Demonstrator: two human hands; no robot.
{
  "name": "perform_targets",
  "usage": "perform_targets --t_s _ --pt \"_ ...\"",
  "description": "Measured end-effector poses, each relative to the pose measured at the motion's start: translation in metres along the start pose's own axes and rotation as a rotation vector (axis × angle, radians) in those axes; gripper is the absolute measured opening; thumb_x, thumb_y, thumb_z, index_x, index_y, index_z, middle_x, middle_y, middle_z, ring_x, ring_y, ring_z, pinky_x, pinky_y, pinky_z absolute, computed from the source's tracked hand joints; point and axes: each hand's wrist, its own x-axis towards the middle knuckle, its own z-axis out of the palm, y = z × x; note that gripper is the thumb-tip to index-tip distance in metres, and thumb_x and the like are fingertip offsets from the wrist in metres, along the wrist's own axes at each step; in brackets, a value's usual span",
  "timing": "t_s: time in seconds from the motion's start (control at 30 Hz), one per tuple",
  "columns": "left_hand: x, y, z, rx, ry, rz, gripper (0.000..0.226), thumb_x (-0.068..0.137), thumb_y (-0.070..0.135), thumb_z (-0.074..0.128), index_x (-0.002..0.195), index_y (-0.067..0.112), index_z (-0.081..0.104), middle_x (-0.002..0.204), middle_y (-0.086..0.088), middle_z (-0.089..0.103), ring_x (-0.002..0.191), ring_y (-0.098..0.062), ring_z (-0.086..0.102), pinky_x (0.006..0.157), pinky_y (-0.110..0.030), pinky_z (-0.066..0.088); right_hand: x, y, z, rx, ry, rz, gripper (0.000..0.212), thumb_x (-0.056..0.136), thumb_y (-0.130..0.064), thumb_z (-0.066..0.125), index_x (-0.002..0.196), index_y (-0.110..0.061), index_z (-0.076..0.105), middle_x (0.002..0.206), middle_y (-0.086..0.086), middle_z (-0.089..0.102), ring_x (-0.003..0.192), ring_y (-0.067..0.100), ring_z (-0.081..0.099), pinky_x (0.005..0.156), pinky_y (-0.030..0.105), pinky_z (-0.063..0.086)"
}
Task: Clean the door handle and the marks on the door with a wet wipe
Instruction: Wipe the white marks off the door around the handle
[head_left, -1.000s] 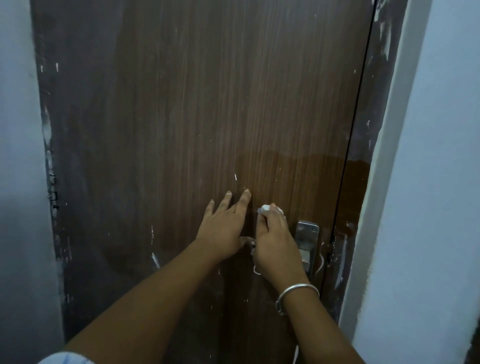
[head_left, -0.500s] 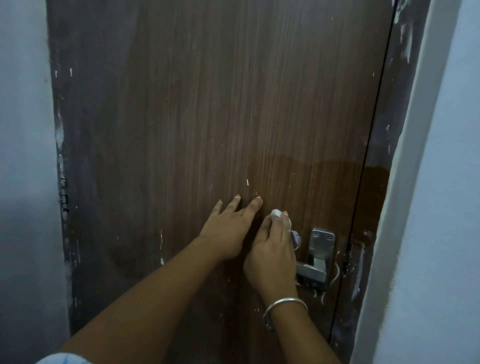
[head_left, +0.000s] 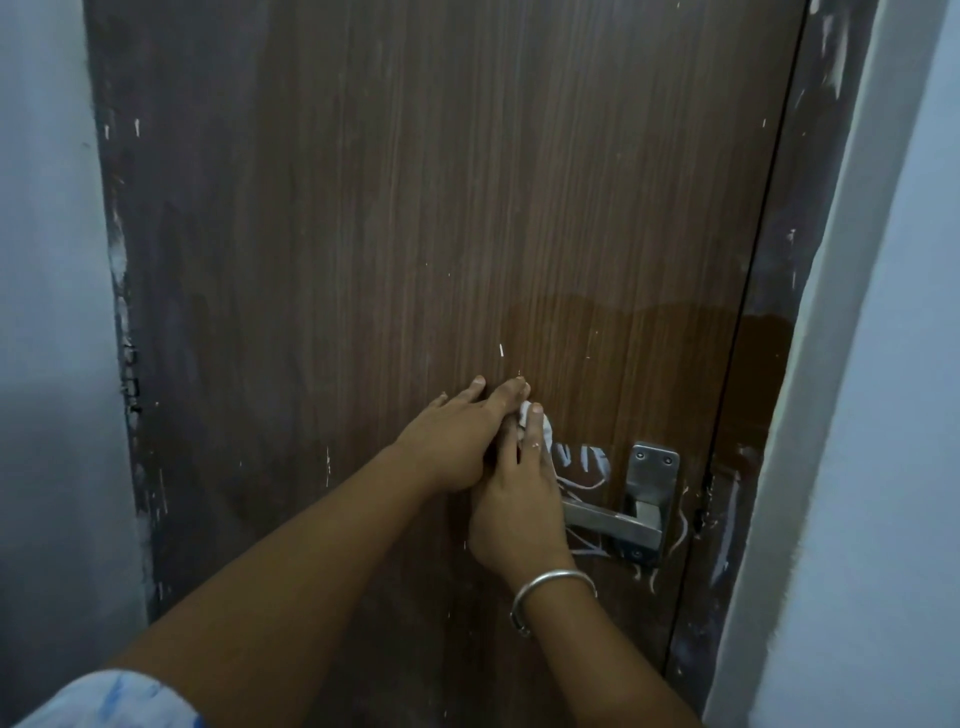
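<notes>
Pinching the wipe (head_left: 535, 422) against the door (head_left: 467, 208), it seems, the right hand (head_left: 511, 501) sits at the handle's (head_left: 615, 519) left end, beside white marks (head_left: 582, 460) — the left hand (head_left: 452, 436) lies flat, fingers straight, partly over it.

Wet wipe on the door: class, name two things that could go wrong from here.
The wet wipe is a small wad held in the right hand; it may smear the white scribbles beside the door handle rather than lift them. The left hand lies flat on the door and overlaps the right, so it could cramp the wiping.
</notes>
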Motion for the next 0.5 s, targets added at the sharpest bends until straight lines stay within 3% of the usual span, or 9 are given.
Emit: perform_targets --t_s 0.13,0.27,0.4,0.5 --pt "0.001 0.001 0.000 -0.001 -0.026 -0.009 0.086 0.086 0.011 0.055 0.147 0.029 -0.003 0.157 -0.003 0.013 0.144 -0.024 0.001 0.114 -0.047 0.011 0.001 0.008 -0.004 0.046 -0.035 -0.036 0.069 0.084 -0.021 0.055 0.143 -0.002 0.025 0.153 0.022 -0.009 0.136 0.042 -0.022 0.116 0.048 0.005" --pt "0.000 0.010 -0.006 0.042 -0.011 -0.051 0.087 0.084 0.011 0.057 0.148 0.024 -0.001 0.155 -0.007 0.020 0.144 -0.024 0.008 0.115 -0.046 0.010 -0.001 0.014 -0.007 -0.110 -0.077 -0.118 0.067 0.085 -0.026 0.054 0.141 -0.001 0.027 0.152 0.026 -0.006 0.135 0.047 -0.021 0.115 0.051 0.000" --pt "0.001 0.022 -0.012 0.255 0.108 -0.008 0.071 0.087 0.017 0.054 0.146 0.016 0.014 0.149 -0.008 0.035 0.143 -0.023 0.016 0.116 -0.045 0.008 -0.002 0.014 -0.009 -0.229 -0.068 -0.140 0.073 0.087 -0.025 0.051 0.145 0.000 0.014 0.152 0.028 -0.004 0.133 0.049 -0.020 0.110 0.051 -0.008" --pt "-0.001 0.024 -0.015 0.314 0.214 0.046 0.063 0.090 0.022 0.051 0.144 0.013 0.022 0.147 -0.007 0.038 0.142 -0.021 0.017 0.115 -0.042 0.010 -0.002 0.009 -0.010 -0.331 -0.113 -0.146 0.072 0.089 -0.031 0.050 0.143 0.002 0.015 0.151 0.029 0.005 0.136 0.051 -0.005 0.110 0.053 -0.006"
